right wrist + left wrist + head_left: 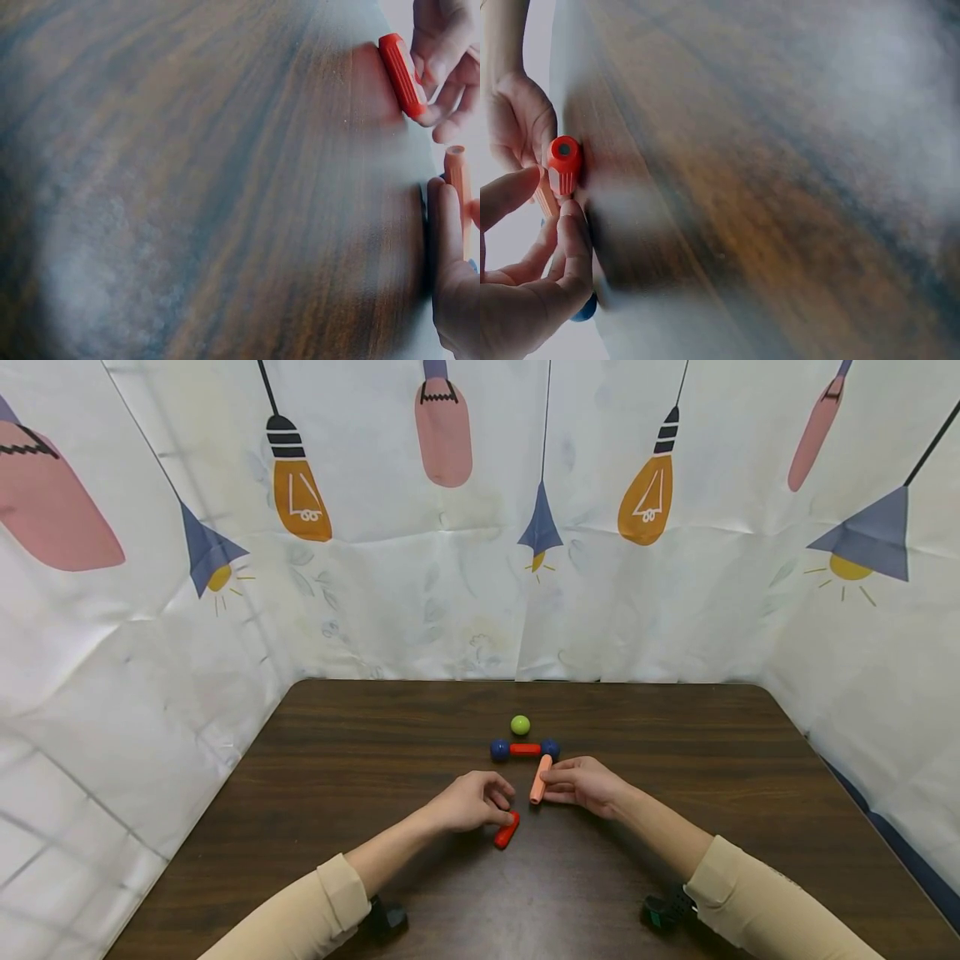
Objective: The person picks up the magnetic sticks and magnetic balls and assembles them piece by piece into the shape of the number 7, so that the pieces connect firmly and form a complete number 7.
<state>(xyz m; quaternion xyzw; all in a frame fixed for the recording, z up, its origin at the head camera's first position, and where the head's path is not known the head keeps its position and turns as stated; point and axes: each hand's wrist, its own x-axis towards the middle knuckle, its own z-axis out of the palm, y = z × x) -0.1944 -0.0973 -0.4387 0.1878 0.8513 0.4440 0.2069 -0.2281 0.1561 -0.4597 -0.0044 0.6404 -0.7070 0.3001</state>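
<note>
My left hand [471, 802] pinches a short red ribbed rod [507, 831] between thumb and fingertips, low over the dark wooden table. A small dark disc shows in the end of this red rod [565, 154] in the left wrist view. Just to the right, my right hand [587, 783] holds a peach-orange rod [540, 779] with thumb and fingers. The far end of that rod meets or overlaps the right blue ball [551, 748]; contact is unclear. Another red rod [525, 749] lies crosswise between this ball and a left blue ball [500, 749].
A small lime-green ball [520, 725] sits behind the blue balls. Dark devices, one black [388, 920] and one with a green part [660, 912], show beneath the forearms. White curtains [465, 593] printed with lamps surround the brown table [360, 727].
</note>
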